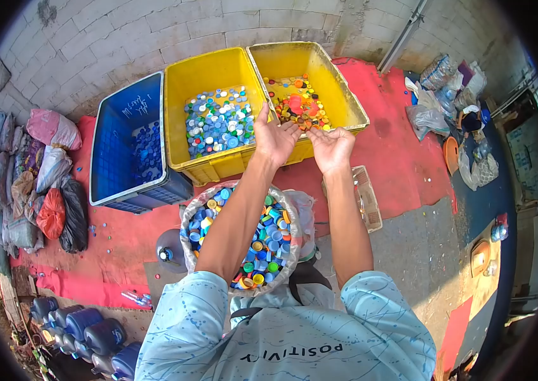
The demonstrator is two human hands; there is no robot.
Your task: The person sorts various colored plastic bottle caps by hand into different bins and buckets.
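Observation:
Both my hands are raised over the front edge of the two yellow bins. My left hand [275, 138] is palm up with its thumb out and fingers stretched towards the right. Close beside it, my right hand [332, 147] has curled fingers; what they hold, if anything, is hidden. Behind the fingertips, the right yellow bin [352, 101] contains red, orange, yellow and brown bottle caps [304, 105]. White, light blue and green caps [218, 120] lie in the left yellow bin [183, 76]. Below my forearms stands a lined sack [186, 244] full of mixed caps [269, 238].
A blue bin [107, 140] with dark blue caps [148, 149] stands at the left. Filled bags [53, 130] are piled farther left, above blue jugs [85, 324]. A shallow crate [370, 197] sits right of the sack. More plastic bags [427, 120] lie far right.

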